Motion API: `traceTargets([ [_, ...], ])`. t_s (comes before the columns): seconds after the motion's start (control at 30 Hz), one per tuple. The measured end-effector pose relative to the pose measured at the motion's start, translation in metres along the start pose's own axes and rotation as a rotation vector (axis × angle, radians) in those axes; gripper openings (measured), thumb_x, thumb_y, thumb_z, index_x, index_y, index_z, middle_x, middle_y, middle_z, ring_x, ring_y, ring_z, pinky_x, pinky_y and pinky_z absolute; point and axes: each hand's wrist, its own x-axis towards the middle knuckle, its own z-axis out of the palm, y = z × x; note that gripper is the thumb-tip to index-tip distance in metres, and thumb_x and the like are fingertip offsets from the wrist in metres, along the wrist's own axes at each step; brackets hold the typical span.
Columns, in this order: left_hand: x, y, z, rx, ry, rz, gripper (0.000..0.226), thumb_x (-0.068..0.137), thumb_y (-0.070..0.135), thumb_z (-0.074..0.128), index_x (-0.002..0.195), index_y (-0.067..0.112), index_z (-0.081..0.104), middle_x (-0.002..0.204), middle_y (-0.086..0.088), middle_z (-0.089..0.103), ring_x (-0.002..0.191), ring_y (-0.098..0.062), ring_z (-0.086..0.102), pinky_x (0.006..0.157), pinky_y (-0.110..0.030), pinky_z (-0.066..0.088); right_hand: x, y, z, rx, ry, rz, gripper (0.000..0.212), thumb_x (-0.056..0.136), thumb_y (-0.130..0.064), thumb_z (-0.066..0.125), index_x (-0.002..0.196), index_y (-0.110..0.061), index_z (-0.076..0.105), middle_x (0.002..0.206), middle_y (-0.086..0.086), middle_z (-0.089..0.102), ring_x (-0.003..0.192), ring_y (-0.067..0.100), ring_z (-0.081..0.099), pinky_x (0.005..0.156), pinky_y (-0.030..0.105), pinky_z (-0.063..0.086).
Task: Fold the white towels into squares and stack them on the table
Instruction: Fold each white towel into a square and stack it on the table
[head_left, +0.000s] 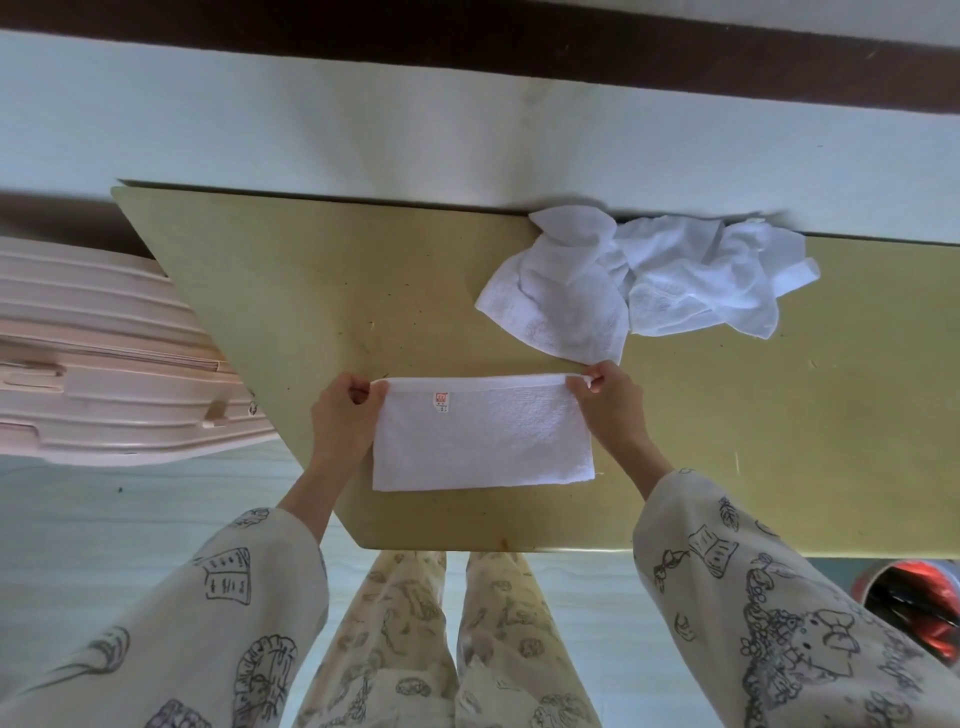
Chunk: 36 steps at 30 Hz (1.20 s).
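A white towel (480, 439) lies flat on the yellow-green table (311, 291) as a wide rectangle, folded in half, with a small red label near its far edge. My left hand (345, 410) pinches its far left corner. My right hand (608, 400) pinches its far right corner. Both hemmed far edges lie together along the top. A crumpled heap of white towels (639, 291) sits at the back right of the table, just beyond my right hand.
A pale pink ribbed suitcase (104, 358) stands on the floor left of the table. A white wall (363, 119) runs behind the table. A red and black object (914, 608) sits under the table's right front edge. My patterned trouser legs (457, 639) stand at the table's near edge.
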Motion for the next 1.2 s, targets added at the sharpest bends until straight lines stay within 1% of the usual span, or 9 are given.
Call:
traceTargets([
  [0.2,0.0,0.002,0.0,0.016,-0.007,0.023,0.016,0.089,0.026,0.057,0.086,0.01,0.055,0.077,0.002,0.055,0.075,-0.017,0.05,0.066,-0.024,0.034,0.0,-0.001,0.001,0.002,0.001,0.017,0.031,0.092,-0.023,0.055,0.112,0.0,0.055,0.106,0.014,0.063,0.098,0.026,0.057,0.074,0.026,0.037],
  [0.37,0.0,0.004,-0.002,0.01,-0.017,0.018,0.016,0.089,0.026,0.058,0.091,0.01,0.056,0.079,0.002,0.055,0.076,-0.017,0.05,0.055,-0.015,0.033,0.001,-0.001,0.003,-0.032,0.012,0.024,0.028,0.092,-0.025,0.054,0.11,-0.002,0.055,0.103,0.012,0.063,0.094,0.025,0.058,0.072,0.029,0.04],
  [0.6,-0.001,0.009,-0.003,-0.005,-0.024,-0.017,0.019,0.088,0.027,0.059,0.093,0.009,0.056,0.087,-0.001,0.056,0.08,-0.016,0.05,0.07,-0.024,0.035,0.003,0.002,0.004,-0.037,0.017,0.024,0.028,0.092,-0.025,0.055,0.109,-0.003,0.055,0.098,0.011,0.063,0.091,0.025,0.058,0.071,0.029,0.04],
  [0.73,-0.006,0.011,-0.006,0.014,0.031,-0.016,0.025,0.089,0.031,0.057,0.097,0.009,0.048,0.09,-0.004,0.054,0.082,-0.022,0.05,0.072,-0.03,0.037,-0.007,0.002,0.003,0.044,0.129,0.043,0.029,0.09,-0.03,0.057,0.105,-0.006,0.053,0.093,0.006,0.062,0.087,0.024,0.059,0.07,0.03,0.041],
  [0.8,-0.013,0.008,-0.005,0.146,0.145,0.076,0.024,0.091,0.028,0.051,0.099,0.007,0.044,0.095,-0.011,0.055,0.085,-0.029,0.052,0.072,-0.038,0.041,-0.017,0.005,0.003,-0.024,0.278,-0.045,0.03,0.092,-0.03,0.053,0.109,-0.005,0.052,0.1,0.01,0.06,0.09,0.025,0.056,0.074,0.032,0.043],
  [0.9,-0.032,-0.007,0.011,0.484,0.258,0.471,0.024,0.092,0.018,0.045,0.109,0.003,0.049,0.106,-0.018,0.056,0.097,-0.037,0.052,0.079,-0.045,0.042,-0.033,0.011,0.019,-0.2,0.438,-0.391,0.03,0.093,-0.023,0.044,0.112,-0.002,0.055,0.104,0.015,0.059,0.094,0.029,0.056,0.081,0.041,0.049],
  [0.97,-0.046,-0.015,0.034,0.563,0.158,0.696,0.032,0.091,0.019,0.038,0.12,0.007,0.046,0.122,-0.017,0.054,0.115,-0.036,0.048,0.092,-0.047,0.038,-0.045,0.013,0.046,-0.276,0.366,-0.577,0.036,0.093,-0.021,0.038,0.12,-0.001,0.052,0.119,0.018,0.057,0.111,0.031,0.053,0.095,0.042,0.043],
  [1.03,-0.05,-0.024,0.057,0.648,0.031,0.848,0.04,0.091,0.021,0.035,0.13,0.009,0.04,0.137,-0.016,0.046,0.131,-0.031,0.034,0.106,-0.049,0.027,-0.053,0.019,0.073,-0.328,0.251,-0.673,0.043,0.094,-0.021,0.036,0.13,0.0,0.045,0.135,0.018,0.049,0.13,0.029,0.039,0.108,0.042,0.029],
  [1.2,-0.026,-0.039,0.064,0.824,-0.02,0.904,0.052,0.09,0.041,0.037,0.139,0.024,0.034,0.147,-0.01,0.036,0.137,-0.029,0.027,0.109,-0.056,0.022,-0.035,0.047,0.078,-0.508,0.244,-0.678,0.052,0.094,-0.039,0.038,0.139,-0.013,0.04,0.147,0.017,0.035,0.139,0.027,0.026,0.114,0.045,0.022],
])
